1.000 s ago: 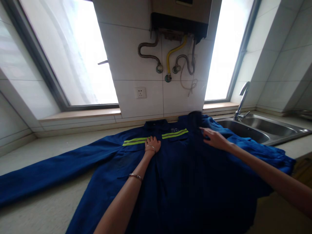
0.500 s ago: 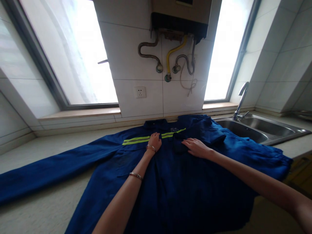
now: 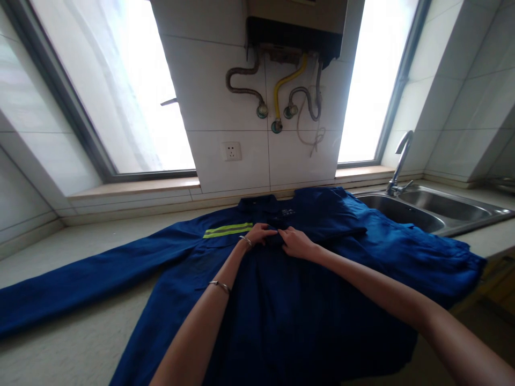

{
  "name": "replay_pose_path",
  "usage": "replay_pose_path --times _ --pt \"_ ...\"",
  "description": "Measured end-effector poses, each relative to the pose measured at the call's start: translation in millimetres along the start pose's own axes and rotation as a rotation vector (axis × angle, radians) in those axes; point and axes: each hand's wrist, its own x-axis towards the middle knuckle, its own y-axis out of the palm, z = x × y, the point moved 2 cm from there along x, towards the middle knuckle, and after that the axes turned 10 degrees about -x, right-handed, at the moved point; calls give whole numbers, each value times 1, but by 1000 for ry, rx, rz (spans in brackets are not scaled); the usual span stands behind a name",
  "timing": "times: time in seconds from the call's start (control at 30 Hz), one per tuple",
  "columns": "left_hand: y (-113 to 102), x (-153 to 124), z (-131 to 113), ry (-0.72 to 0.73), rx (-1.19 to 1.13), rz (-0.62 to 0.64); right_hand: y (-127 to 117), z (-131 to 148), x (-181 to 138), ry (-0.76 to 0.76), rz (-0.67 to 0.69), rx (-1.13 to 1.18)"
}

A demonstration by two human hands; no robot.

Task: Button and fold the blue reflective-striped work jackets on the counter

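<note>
A dark blue work jacket [image 3: 225,279] with a yellow-green reflective stripe lies spread on the counter. One of its sleeves [image 3: 330,233] is folded across the chest, and it covers the stripe on that side. My left hand [image 3: 258,234], with a bangle at the wrist and another up the forearm, pinches the cuff end of the folded sleeve near the front placket. Closed on the same cuff from the other side is my right hand [image 3: 296,242]. The fingertips of both hands almost meet. The other sleeve [image 3: 100,276] stretches out to the left.
Bunched blue fabric [image 3: 418,257] lies at the right, reaching the counter's front edge. Behind it are a steel double sink [image 3: 446,206] and a faucet [image 3: 398,163]. A water heater [image 3: 295,32] with pipes hangs on the tiled wall above a socket [image 3: 231,151].
My right hand has moved left with the sleeve's cuff, drawing it further across the chest and over the right part of the stripe. My left hand has turned toward the cuff.
</note>
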Motion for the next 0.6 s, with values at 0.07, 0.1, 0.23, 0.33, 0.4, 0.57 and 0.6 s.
replay_pose_path --times 0.07,0.1,0.23,0.33,0.4,0.57,0.6 --pt "0 0 2 11 -25 -7 -4 -16 5 -115 90 172" --pt "0 0 3 5 -49 -20 -7 -26 9 -154 143 273" --pt "0 1 7 -40 -95 -58 -22 -67 37 11 -85 512" --pt "-2 0 7 -71 -92 -43 -13 -70 56 97 -330 455" --pt "-4 -1 6 -103 -115 -36 4 -60 65 87 -281 401" --pt "-3 -4 0 -146 -288 -32 32 -44 72 255 -367 458" --pt "-2 -4 -2 -138 -336 -42 33 -43 71 297 -436 494"
